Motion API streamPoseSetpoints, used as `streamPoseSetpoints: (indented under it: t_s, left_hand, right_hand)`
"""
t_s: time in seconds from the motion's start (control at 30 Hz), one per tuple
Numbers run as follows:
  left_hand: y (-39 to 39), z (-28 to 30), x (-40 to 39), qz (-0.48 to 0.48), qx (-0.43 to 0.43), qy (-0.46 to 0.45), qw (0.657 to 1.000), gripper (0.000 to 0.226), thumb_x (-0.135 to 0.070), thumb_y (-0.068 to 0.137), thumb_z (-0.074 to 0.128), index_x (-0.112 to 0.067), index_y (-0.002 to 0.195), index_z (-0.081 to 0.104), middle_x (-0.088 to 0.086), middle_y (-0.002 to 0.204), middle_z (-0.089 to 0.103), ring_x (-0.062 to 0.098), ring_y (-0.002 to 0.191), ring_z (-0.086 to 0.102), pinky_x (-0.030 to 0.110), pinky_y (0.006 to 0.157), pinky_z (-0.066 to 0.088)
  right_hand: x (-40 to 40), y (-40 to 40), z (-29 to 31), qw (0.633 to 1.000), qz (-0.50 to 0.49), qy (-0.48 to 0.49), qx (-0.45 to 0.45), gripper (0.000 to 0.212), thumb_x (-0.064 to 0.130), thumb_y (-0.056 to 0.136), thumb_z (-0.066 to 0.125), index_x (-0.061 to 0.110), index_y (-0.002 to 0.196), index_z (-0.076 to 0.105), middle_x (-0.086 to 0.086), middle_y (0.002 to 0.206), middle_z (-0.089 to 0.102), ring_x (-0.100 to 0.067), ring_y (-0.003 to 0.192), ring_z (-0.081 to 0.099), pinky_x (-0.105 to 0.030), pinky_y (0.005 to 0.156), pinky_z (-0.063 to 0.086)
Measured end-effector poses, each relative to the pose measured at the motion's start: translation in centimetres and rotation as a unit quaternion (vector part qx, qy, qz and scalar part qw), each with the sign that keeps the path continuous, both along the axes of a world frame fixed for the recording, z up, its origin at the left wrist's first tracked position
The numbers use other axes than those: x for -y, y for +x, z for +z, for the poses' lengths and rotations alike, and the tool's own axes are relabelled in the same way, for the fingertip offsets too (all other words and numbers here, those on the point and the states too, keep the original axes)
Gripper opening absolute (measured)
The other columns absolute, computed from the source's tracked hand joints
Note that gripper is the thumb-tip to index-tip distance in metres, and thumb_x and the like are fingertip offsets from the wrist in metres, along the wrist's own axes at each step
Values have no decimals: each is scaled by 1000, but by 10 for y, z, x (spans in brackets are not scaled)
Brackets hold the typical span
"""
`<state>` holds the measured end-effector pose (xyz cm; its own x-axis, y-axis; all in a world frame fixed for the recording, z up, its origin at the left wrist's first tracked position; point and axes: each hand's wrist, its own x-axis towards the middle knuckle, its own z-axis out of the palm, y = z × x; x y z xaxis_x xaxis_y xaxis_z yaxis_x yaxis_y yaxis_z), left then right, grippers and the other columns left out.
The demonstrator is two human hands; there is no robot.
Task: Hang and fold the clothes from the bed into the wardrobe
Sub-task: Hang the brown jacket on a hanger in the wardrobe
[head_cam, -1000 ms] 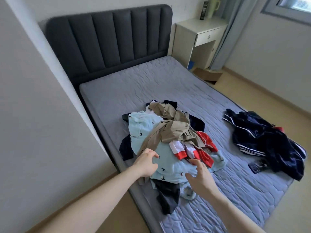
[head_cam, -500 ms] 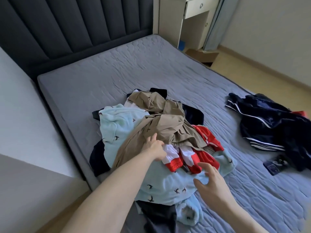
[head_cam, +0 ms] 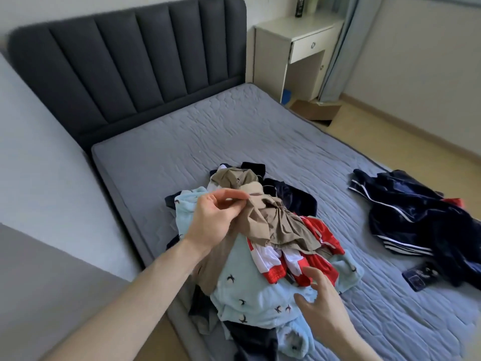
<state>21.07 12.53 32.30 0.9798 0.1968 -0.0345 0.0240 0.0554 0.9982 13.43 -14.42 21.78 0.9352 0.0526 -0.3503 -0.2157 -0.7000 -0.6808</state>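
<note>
Khaki garment (head_cam: pixel 270 220) atop clothes pile (head_cam: pixel 260 256) on grey mattress (head_cam: pixel 208 131), pinched at edge by left hand (head_cam: pixel 216 220). Right hand (head_cam: pixel 321 306) spread, fingers apart, hovering over light-blue bird-print top (head_cam: pixel 250 295). Navy striped jacket (head_cam: pixel 416 220) well right of right hand.

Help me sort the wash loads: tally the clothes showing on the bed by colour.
Tan: 1 garment, pinched by the left hand
Light blue with birds: 1
Red and white: 1
Navy with white stripes: 1
Dark pieces under the pile: count cannot be told
Total: 4 clearly distinct
</note>
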Motion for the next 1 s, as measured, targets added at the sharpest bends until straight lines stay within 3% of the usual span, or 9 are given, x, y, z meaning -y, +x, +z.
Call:
streamPoseSetpoints:
  t_s: [0.2,0.33,0.47,0.63,0.7,0.77,0.87,0.93,1.0]
  left_hand:
    - [-89,185,-20,-23,92,-72,993,34,6,88,67,-23,78,82,1,88,78,14,88,73,23,80,57]
    - [-160,284,-12,-24,134,-135,982,25,-2,80,68,-22,76,82,-1,85,76,12,83,71,24,81,58]
    - [-242,373,3,18,193,-189,963,17,-4,82,63,-10,96,70,2,83,72,14,81,70,28,78,58]
    - [-345,438,40,133,232,-114,957,15,-15,107,49,-13,111,63,-6,86,76,8,87,73,25,80,60]
    - [-377,455,50,133,259,-168,942,32,1,110,35,5,135,53,13,103,68,26,105,66,38,104,54]
    - [-414,469,56,145,297,-202,922,36,9,109,29,3,138,49,20,104,64,34,102,64,44,105,50]
    - [-462,483,47,157,352,-191,903,23,3,104,46,2,108,69,22,94,71,33,89,72,44,87,61]
    - [-499,481,27,292,354,-125,880,21,2,96,58,-5,91,77,24,96,75,34,86,74,42,73,62]
    - [-539,462,-4,488,270,13,830,23,10,92,59,-7,94,75,24,110,74,31,95,74,41,79,62]
  right_hand:
    - [-34,-23,96,998,22,26,60,74,26,83,79,33,146,42,12,137,53,-11,124,53,-32,98,48]
    - [-46,-48,133,997,60,6,57,104,29,80,84,24,162,19,-4,158,37,-21,141,40,-35,108,42]
    - [-52,-80,169,992,71,7,107,117,31,78,84,27,163,5,-11,157,31,-25,131,39,-34,98,39]
    - [-56,-110,207,969,174,-36,170,108,51,83,79,24,164,13,-6,164,24,-30,146,34,-46,116,35]
    - [-65,-125,217,951,251,-50,171,74,50,87,75,21,148,46,-7,143,52,-32,133,50,-43,104,43]
    - [-75,-156,231,929,330,-59,158,32,49,92,66,18,104,66,-6,98,68,-34,103,66,-37,77,48]
    - [-89,-200,245,904,398,-68,141,32,41,95,61,19,72,58,-4,73,64,-31,72,61,-35,63,46]
    - [-97,-228,264,878,448,-32,168,33,26,93,59,19,61,53,7,57,54,-24,60,51,-32,58,47]
    - [-105,-256,293,870,464,33,163,40,26,98,57,18,60,51,13,45,48,-13,52,44,-16,47,37]
